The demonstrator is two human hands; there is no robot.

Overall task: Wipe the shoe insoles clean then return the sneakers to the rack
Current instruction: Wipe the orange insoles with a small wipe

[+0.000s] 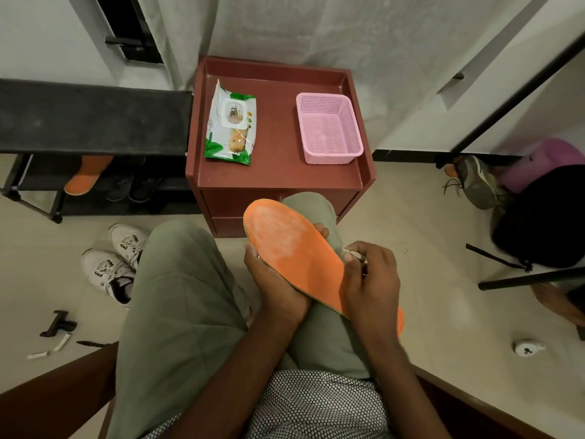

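An orange insole (294, 248) with pale worn patches lies across my lap. My left hand (278, 280) grips it from underneath, fingers curled over both edges. My right hand (370, 274) pinches a small crumpled wipe (353, 253) against the insole's right edge. A second orange insole (87, 175) leans on the black shoe rack (91, 118) at the left. Two white sneakers (114, 261) sit on the floor left of my knee. A pack of wet wipes (231, 125) lies on the maroon side table (278, 172).
A pink mesh basket (329, 128) stands on the table's right side. Dark shoes sit on the rack's lower shelf. A grey-green shoe (478, 182), a black bag (544, 217) and tripod legs are at the right. Small items lie on the floor at left.
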